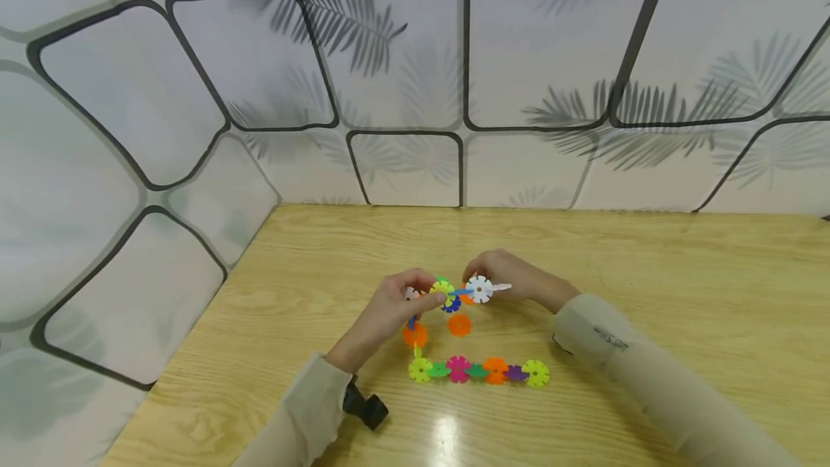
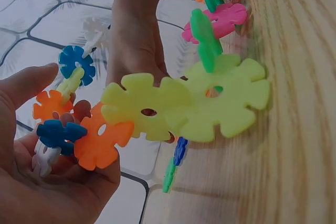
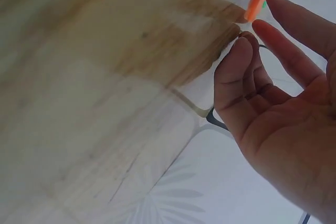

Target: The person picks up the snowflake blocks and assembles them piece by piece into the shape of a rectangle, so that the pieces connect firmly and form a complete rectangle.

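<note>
My left hand point(image 1: 393, 308) pinches a yellow notched plastic disc point(image 1: 442, 295) between thumb and fingers. It belongs to a raised chain of discs, with a blue one point(image 1: 461, 292) and a white one point(image 1: 480, 289) to its right. Down from the left hand, the chain runs through an orange disc point(image 1: 415, 336) to a row on the table. Beyond the white disc, my right hand point(image 1: 509, 272) pinches an orange disc point(image 3: 257, 1), seen edge-on. A dark blue disc point(image 2: 180, 150) and a green disc point(image 2: 168, 176) are joined to it. The right fingertips are partly hidden in the head view.
The table row holds several joined discs, among them a pink one point(image 1: 458, 370) and a yellow end disc point(image 1: 536, 373). Within the frame of discs lies a loose orange disc point(image 1: 459, 325). A patterned wall covering point(image 1: 408, 168) borders the wooden table point(image 1: 681, 272) behind and at left.
</note>
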Motion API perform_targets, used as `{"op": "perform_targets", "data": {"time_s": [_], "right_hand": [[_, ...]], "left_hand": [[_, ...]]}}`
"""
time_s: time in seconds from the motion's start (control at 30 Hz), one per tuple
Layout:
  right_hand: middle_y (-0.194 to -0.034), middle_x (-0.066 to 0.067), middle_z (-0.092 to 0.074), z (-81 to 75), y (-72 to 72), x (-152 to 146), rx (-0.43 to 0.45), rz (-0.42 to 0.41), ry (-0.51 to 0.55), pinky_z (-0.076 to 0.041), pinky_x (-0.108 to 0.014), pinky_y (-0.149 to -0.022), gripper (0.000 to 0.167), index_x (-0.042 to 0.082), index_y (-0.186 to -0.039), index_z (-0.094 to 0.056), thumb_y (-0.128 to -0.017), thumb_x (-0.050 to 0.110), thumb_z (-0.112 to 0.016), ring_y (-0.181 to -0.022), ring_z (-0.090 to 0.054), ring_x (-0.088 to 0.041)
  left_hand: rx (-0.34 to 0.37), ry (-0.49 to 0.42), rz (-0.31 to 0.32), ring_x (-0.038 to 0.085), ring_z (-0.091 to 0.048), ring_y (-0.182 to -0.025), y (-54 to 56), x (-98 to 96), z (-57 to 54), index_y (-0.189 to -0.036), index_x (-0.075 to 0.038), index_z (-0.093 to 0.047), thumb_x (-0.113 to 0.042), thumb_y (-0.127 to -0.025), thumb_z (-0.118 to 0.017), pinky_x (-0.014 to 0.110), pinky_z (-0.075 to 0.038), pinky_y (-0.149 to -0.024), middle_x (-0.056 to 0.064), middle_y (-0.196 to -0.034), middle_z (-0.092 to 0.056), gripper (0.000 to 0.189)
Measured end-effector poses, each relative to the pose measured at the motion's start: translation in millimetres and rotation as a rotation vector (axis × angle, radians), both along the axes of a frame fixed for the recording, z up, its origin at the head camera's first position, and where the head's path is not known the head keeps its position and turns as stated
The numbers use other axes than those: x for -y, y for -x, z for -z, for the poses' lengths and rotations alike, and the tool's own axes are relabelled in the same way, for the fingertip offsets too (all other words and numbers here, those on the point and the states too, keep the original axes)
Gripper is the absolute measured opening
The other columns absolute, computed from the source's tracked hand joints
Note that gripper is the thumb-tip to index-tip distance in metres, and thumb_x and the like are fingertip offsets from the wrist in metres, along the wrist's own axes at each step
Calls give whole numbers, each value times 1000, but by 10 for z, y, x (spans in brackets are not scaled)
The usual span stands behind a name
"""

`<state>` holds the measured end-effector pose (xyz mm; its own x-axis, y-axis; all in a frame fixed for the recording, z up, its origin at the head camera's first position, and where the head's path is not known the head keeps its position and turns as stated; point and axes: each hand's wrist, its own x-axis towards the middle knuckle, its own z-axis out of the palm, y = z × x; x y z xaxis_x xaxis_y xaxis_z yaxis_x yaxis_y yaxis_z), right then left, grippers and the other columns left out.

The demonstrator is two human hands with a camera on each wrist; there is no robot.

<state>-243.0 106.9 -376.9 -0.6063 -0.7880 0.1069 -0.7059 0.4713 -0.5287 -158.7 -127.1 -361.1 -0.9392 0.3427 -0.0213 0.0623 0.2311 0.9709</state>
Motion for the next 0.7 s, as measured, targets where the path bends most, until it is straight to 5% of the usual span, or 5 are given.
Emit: {"op": "perform_targets", "data": {"time_s": [0.27, 0.5, 0.7], "right_hand": [[-92, -6, -69, 13, 23, 67, 0, 27, -87, -52, -34, -74, 18, 2, -97, -74, -82, -7, -70, -77, -58, -17], [-72, 1, -57, -50, -18, 16, 140, 104, 47, -45, -28, -62, 25, 8, -75, -60, -79, -17, -59, -67, -49, -12], [-75, -2, -63, -100, -86, -142, 233, 100, 172, -54, -29, -55, 20, -3, -94, -68, -87, -19, -58, -61, -56, -13]], "left_hand": [[-36, 8, 7, 11, -42, -56, 1, 2, 0, -103, 5, -67, -10, -96, -68, 19, -38, -51, -2, -65, -50, 17], [-27, 0, 1, 12, -42, -55, 1, 2, 8, -104, 6, -67, -9, -97, -67, 20, -40, -50, 4, -66, -51, 17], [-36, 7, 9, 12, -42, -56, 13, 8, 20, -104, 6, -67, -10, -97, -67, 20, -38, -50, 5, -68, -52, 17]]}}
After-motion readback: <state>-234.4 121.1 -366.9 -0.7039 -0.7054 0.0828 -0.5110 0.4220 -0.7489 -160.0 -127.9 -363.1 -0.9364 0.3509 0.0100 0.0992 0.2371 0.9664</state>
